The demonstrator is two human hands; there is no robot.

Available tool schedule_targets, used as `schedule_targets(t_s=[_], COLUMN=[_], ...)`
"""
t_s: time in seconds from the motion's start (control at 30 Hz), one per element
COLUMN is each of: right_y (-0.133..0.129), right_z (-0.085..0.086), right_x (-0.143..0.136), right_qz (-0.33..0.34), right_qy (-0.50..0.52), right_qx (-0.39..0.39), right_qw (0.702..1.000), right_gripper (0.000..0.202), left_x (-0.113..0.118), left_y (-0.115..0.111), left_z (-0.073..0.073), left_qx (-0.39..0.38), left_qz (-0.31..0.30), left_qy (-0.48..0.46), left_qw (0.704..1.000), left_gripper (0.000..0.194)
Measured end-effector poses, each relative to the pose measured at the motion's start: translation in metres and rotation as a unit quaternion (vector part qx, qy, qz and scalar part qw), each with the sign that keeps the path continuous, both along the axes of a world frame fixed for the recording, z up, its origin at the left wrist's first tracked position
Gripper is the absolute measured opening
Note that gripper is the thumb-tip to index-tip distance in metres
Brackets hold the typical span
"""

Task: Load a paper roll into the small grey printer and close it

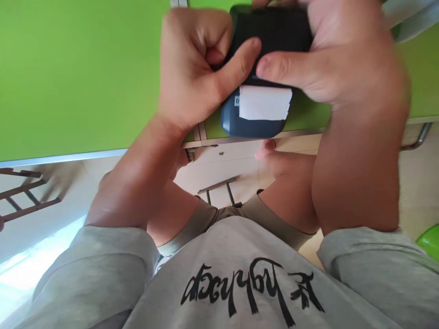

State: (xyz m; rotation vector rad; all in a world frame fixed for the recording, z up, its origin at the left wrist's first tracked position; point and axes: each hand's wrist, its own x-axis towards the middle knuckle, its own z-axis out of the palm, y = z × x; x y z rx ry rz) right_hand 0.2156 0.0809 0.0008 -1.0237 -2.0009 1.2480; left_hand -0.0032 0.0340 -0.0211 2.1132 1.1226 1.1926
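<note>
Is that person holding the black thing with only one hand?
No, the left hand and the right hand are both on the black thing, one at each side.

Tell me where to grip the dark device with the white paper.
I'd grip the dark device by its side edges, behind the white paper, coming from left and right as the left hand and right hand do. Its boxy body offers opposing sides, while the paper covers part of the near end.
</note>
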Motion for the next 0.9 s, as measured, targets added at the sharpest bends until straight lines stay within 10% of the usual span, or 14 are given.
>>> schedule_targets(t_s=[0.1, 0.37, 0.53, 0.77, 0.9], right_y=[-0.001, -0.004, -0.011, -0.028, -0.036], right_z=[-0.011, -0.048, -0.055, -0.084, -0.067], right_x=[-0.001, -0.006, -0.001, 0.010, 0.009], right_qz=[0.101, -0.132, -0.218, -0.212, -0.196], right_qy=[0.023, 0.122, 0.090, 0.067, 0.024], right_qx=[0.117, 0.168, 0.211, 0.191, 0.139], right_qw=[0.988, 0.969, 0.949, 0.956, 0.970], right_gripper=[0.057, 0.047, 0.046, 0.039, 0.041], left_x=[0.002, -0.004, -0.015, -0.018, -0.019], left_y=[0.004, -0.019, -0.046, -0.053, -0.056], left_z=[-0.003, -0.010, -0.017, -0.036, -0.033], left_qx=[-0.042, -0.097, -0.110, -0.063, -0.056], left_qz=[0.011, 0.104, 0.048, 0.043, 0.038], left_qy=[-0.031, -0.011, 0.103, 0.170, 0.204], left_qw=[0.999, 0.990, 0.987, 0.982, 0.977], left_gripper=[0.065, 0.052, 0.086, 0.122, 0.121])
